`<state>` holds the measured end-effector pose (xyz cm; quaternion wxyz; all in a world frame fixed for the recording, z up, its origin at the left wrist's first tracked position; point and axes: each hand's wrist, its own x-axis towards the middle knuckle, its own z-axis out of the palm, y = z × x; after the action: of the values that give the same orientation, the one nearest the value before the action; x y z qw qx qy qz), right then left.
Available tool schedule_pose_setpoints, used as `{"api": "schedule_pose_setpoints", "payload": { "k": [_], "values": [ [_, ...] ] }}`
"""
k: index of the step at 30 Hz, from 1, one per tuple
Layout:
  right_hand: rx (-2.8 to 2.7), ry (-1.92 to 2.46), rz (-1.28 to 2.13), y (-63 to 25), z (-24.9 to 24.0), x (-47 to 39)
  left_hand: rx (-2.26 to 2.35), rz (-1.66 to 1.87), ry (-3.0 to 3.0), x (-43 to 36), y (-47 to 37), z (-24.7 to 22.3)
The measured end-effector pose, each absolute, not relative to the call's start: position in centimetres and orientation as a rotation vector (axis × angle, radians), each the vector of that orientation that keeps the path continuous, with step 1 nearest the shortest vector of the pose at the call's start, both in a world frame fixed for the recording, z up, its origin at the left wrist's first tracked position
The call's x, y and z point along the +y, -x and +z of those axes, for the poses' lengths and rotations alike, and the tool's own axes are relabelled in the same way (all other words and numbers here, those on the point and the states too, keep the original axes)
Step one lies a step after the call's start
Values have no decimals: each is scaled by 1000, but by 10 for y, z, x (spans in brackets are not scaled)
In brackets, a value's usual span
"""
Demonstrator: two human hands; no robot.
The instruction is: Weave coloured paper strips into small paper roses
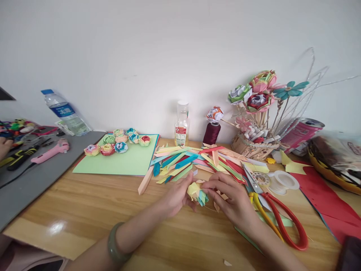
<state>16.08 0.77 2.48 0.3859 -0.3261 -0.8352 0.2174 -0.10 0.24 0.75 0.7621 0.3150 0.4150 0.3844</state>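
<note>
The held flower [194,190] is of matt folded paper, and the strips [187,161] look the same. The table [98,210] appears as smooth, glossy wood. The scissors [265,195] have shiny metal blades and smooth plastic handles, and the water bottle [63,110] seems of clear plastic.

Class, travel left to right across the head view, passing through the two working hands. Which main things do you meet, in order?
Pink glue gun, pale green sheet, left hand, paper flower, right hand, scissors, red paper.
</note>
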Motion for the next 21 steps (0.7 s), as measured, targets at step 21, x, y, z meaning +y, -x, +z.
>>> {"api": "schedule_pose_setpoints", "payload": {
  "k": [21],
  "values": [
    [-1567, 1146, 1720, -155, 33, 12, 913, 477, -603, 5, 4, 10]
  ]
}}
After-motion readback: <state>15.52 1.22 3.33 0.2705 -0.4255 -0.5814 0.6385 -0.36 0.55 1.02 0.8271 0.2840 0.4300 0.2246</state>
